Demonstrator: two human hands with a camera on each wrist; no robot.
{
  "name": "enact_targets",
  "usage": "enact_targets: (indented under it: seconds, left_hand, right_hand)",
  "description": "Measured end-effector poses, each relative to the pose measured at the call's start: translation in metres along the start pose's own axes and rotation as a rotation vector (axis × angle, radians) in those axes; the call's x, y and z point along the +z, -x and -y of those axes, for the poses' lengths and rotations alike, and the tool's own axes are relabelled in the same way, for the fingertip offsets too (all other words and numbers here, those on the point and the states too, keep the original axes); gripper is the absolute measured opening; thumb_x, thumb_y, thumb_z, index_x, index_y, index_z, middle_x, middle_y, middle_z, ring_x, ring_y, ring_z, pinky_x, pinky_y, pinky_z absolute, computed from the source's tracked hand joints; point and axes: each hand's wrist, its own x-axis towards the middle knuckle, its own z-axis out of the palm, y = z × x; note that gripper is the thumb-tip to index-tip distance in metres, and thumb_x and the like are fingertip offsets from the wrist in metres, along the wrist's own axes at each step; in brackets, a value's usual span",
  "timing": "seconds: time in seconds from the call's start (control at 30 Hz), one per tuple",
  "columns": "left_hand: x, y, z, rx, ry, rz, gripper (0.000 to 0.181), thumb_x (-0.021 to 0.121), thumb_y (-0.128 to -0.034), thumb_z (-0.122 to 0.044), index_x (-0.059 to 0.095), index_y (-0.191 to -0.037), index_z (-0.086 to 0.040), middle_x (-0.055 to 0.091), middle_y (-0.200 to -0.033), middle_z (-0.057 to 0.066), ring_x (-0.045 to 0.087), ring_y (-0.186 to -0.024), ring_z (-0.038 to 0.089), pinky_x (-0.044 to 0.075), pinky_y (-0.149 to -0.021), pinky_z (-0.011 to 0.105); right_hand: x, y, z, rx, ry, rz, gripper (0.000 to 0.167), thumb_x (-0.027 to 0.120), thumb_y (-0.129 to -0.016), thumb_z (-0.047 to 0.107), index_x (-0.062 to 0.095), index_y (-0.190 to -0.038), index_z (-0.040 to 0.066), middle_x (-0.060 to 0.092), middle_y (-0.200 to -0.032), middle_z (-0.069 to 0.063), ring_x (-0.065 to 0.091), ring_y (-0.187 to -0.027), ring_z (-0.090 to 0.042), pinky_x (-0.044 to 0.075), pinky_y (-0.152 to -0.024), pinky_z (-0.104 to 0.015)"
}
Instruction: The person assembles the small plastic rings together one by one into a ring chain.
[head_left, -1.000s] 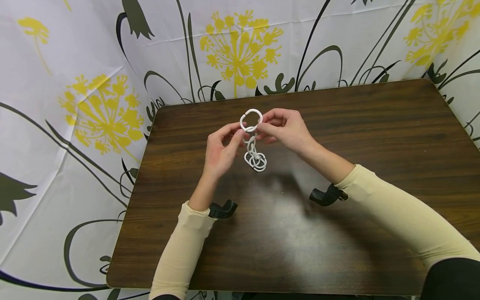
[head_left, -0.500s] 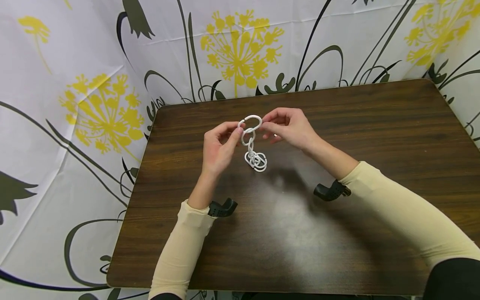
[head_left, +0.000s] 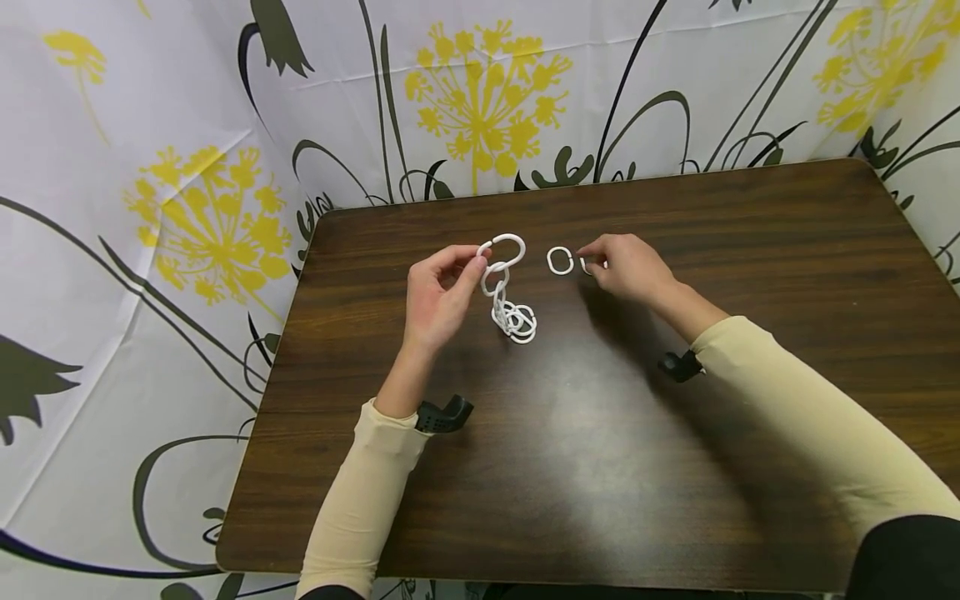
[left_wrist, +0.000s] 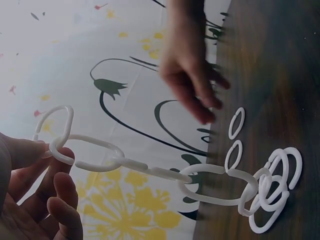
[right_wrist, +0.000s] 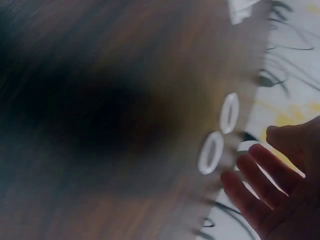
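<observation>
My left hand [head_left: 438, 296] pinches the top link of a white plastic chain [head_left: 514, 320] between thumb and fingers. From there several open-gapped links hang down, and the lower ones lie bunched on the table. In the left wrist view, the chain [left_wrist: 210, 201] stretches away from the fingertips to that bunch. My right hand [head_left: 626, 265] hovers over two loose white links at the back of the table. One loose link [head_left: 549, 262] shows whole; fingers partly cover the other link [head_left: 583, 266]. In the right wrist view, the fingers [right_wrist: 250, 192] are apart from both links, holding nothing.
A dark wood-grain table [head_left: 480, 500] lies under both hands. Behind it and along its left side hangs a white cloth [head_left: 337, 108] with yellow and dark plant prints. Each wrist carries a small black camera [head_left: 446, 415].
My right hand has left the chain's top link and moved right and down to the loose links, one of which is uncovered now. The left hand still holds the chain; the top link has tilted.
</observation>
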Motion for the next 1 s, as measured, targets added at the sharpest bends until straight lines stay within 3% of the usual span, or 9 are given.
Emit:
enact_targets:
  seconds: [0.13,0.23,0.3,0.4,0.5,0.63,0.8,0.9,1.0]
  left_hand:
    - [0.000,0.000,0.001,0.000,-0.003,0.003,0.015,0.063,-0.0907,0.006,0.067,-0.102,0.016,0.068,-0.098,0.031,0.056,-0.069,0.011,0.044,-0.060,0.016]
    - [0.000,0.001,0.002,0.002,0.002,0.007,0.015,0.063,-0.0905,0.006,0.068,-0.101,0.016,0.068,-0.098,0.030,0.056,-0.068,0.009,0.044,-0.060,0.016]
    - [0.000,0.001,0.003,-0.006,0.004,0.006,0.015,0.063,-0.0905,0.006,0.068,-0.101,0.015,0.069,-0.098,0.029,0.056,-0.068,0.010,0.044,-0.060,0.016]
    - [0.000,-0.001,0.017,-0.001,0.010,0.000,0.014,0.065,-0.0910,0.002,0.070,-0.101,0.011,0.070,-0.097,0.024,0.057,-0.068,0.009,0.045,-0.060,0.017]
    - [0.000,-0.001,0.019,0.003,0.014,0.001,0.014,0.065,-0.0910,0.002,0.070,-0.101,0.011,0.071,-0.097,0.024,0.057,-0.068,0.009,0.046,-0.060,0.017]
    - [0.001,0.001,0.005,0.012,0.015,0.016,0.015,0.063,-0.0907,0.006,0.068,-0.101,0.016,0.068,-0.098,0.030,0.056,-0.068,0.010,0.045,-0.060,0.016]
    - [0.002,0.002,0.005,0.003,0.004,0.025,0.015,0.063,-0.0906,0.005,0.068,-0.101,0.015,0.069,-0.098,0.029,0.056,-0.069,0.012,0.045,-0.061,0.017]
    - [0.003,0.002,0.006,0.003,0.003,0.026,0.015,0.064,-0.0907,0.005,0.068,-0.102,0.015,0.068,-0.098,0.030,0.056,-0.069,0.014,0.044,-0.061,0.017]
    - [0.003,0.002,0.006,0.001,-0.005,0.019,0.015,0.064,-0.0906,0.005,0.068,-0.101,0.015,0.068,-0.098,0.030,0.056,-0.069,0.014,0.044,-0.061,0.017]
  right_hand:
    - [0.008,0.002,-0.015,0.004,0.083,0.116,0.038,0.062,-0.093,0.012,0.063,-0.130,0.004,0.069,-0.113,-0.017,0.063,-0.103,-0.031,0.049,-0.087,-0.049]
    - [0.012,0.004,-0.021,0.010,0.093,0.146,0.039,0.063,-0.092,0.013,0.063,-0.130,0.003,0.066,-0.120,-0.019,0.061,-0.111,-0.034,0.047,-0.093,-0.052]
    - [0.014,0.005,-0.024,0.006,0.104,0.135,0.035,0.065,-0.091,0.014,0.066,-0.125,0.003,0.067,-0.117,-0.017,0.062,-0.108,-0.033,0.047,-0.091,-0.051]
    - [0.017,0.007,-0.027,-0.008,0.158,0.103,0.028,0.069,-0.089,0.018,0.072,-0.114,0.007,0.068,-0.106,-0.011,0.062,-0.098,-0.029,0.049,-0.083,-0.050]
    - [0.021,0.009,-0.030,-0.024,0.224,0.074,0.023,0.073,-0.088,0.025,0.075,-0.107,0.013,0.062,-0.096,-0.005,0.060,-0.091,-0.026,0.050,-0.074,-0.049]
    - [0.025,0.014,-0.033,-0.030,0.249,0.015,0.017,0.075,-0.086,0.024,0.078,-0.101,0.016,0.061,-0.092,-0.003,0.059,-0.090,-0.026,0.051,-0.071,-0.050]
    - [0.027,0.017,-0.034,-0.031,0.259,-0.027,0.007,0.072,-0.085,0.016,0.076,-0.090,0.012,0.064,-0.090,-0.005,0.060,-0.091,-0.029,0.052,-0.070,-0.052]
    - [0.025,0.016,-0.031,0.002,0.225,-0.013,0.006,0.068,-0.086,0.015,0.073,-0.088,0.012,0.065,-0.087,-0.005,0.061,-0.086,-0.027,0.051,-0.069,-0.050]
    - [0.021,0.015,-0.026,0.039,0.099,-0.014,0.008,0.065,-0.089,0.015,0.071,-0.089,0.010,0.066,-0.082,-0.004,0.059,-0.078,-0.024,0.049,-0.068,-0.044]
